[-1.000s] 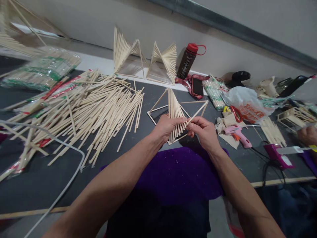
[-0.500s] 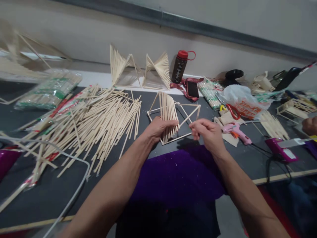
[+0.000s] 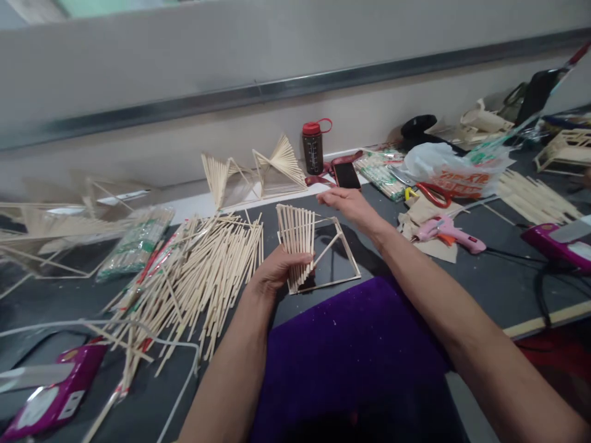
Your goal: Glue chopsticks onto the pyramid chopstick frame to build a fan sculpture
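Note:
My left hand [image 3: 276,269] grips a wooden stick frame [image 3: 346,249] at its left side, thumb across a fanned row of thin sticks [image 3: 295,224]. The frame's open part reaches to the right and has a slanted stick inside it. Beyond the frame's far right corner, my right hand [image 3: 348,206] is raised, fingers pressed together; anything between them is too small to make out. Left of the frame lies a large loose pile of wooden sticks [image 3: 217,258]. A purple cloth [image 3: 341,344] is spread in front of me, below the frame.
Two finished-looking twisted stick models [image 3: 279,169] stand by the wall, near a dark bottle [image 3: 313,151] and a phone [image 3: 346,176]. To the right are a pink glue gun [image 3: 452,234], red-handled scissors [image 3: 433,194] and a plastic bag [image 3: 455,172]. A magenta device [image 3: 60,391] sits front left.
My right hand has moved up and away from the frame. My left hand still holds the frame, now tilted differently. The camera view has shifted, showing more wall.

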`<state>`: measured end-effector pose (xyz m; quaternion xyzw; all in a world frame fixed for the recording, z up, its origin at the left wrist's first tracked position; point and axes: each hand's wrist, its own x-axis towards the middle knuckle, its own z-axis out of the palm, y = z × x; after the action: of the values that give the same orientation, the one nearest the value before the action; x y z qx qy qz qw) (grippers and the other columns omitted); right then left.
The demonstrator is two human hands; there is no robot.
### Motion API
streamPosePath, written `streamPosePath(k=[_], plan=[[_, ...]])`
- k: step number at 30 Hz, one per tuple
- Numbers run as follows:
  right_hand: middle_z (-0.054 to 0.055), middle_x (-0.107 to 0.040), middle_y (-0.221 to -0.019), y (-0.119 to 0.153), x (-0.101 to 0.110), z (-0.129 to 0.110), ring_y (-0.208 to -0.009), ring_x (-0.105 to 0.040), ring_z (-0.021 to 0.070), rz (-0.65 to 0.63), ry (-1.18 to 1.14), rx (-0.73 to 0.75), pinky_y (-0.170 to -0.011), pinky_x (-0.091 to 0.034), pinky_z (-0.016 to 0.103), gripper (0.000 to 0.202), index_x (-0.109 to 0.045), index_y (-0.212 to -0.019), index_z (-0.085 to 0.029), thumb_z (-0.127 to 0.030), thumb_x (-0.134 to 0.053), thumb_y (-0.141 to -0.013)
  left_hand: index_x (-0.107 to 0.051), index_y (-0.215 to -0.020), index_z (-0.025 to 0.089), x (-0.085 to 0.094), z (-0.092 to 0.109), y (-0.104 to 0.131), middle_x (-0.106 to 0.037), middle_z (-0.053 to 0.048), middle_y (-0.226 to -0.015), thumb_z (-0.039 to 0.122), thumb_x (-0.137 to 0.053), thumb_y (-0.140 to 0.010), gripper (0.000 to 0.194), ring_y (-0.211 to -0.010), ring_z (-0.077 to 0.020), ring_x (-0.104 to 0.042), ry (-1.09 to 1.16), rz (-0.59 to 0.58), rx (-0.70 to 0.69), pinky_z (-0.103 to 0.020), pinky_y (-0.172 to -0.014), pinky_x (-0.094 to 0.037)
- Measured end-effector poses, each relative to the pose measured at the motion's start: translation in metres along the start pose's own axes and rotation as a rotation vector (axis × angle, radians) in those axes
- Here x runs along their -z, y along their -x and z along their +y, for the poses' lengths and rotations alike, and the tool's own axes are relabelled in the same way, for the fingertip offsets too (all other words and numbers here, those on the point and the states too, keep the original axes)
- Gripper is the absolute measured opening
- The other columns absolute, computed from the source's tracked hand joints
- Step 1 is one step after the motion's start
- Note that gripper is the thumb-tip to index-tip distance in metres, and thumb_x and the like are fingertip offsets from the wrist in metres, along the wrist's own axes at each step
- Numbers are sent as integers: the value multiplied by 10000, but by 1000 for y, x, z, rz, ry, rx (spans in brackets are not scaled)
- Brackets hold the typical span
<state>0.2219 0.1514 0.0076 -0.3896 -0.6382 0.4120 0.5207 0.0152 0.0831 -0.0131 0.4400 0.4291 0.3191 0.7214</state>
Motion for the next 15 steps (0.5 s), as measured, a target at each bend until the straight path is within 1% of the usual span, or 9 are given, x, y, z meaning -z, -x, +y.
streamPosePath(k=[2, 5, 10, 12, 15], plan=[[18, -720, -876, 0, -4, 15, -840, -617, 147, -109, -94, -73, -818, -450, 307, 206, -736, -810, -199, -368, -619, -804, -672, -695, 108, -1, 0, 0, -639, -44, -550, 238, -800, -542, 238, -461, -138, -591, -14, 8, 21, -237, -486, -480], [14, -724, -825, 4, -5, 24, -790, -621, 138, -230, -202, -132, -797, -464, 302, 218, -741, -811, -191, -385, -644, -786, -660, -675, 112, -1, 1, -1, -629, -33, -537, 216, -805, -496, 253, -448, -139, -581, -16, 17, 39, -249, -484, -492], [8, -727, -798, 1, -1, 36, -749, -634, 125, -276, -289, -180, -779, -486, 297, 190, -749, -828, -202, -367, -675, -771, -647, -663, 124, -2, 1, -2, -612, -24, -512, 217, -791, -490, 244, -425, -140, -568, -28, 17, 54, -241, -438, -464], [10, -721, -774, -1, 0, 45, -714, -625, 113, -310, -300, -189, -767, -483, 285, 196, -750, -815, -197, -372, -667, -784, -647, -655, 124, -2, 1, -2, -610, -26, -505, 221, -788, -491, 237, -422, -139, -568, -35, 25, 51, -236, -429, -455], [7, -707, -737, -1, -1, 54, -664, -601, 101, -318, -294, -204, -717, -475, 265, 206, -750, -806, -192, -378, -662, -794, -646, -635, 121, -4, 0, -2, -612, -32, -503, 233, -786, -492, 229, -419, -141, -571, -40, 17, 64, -234, -421, -451]])
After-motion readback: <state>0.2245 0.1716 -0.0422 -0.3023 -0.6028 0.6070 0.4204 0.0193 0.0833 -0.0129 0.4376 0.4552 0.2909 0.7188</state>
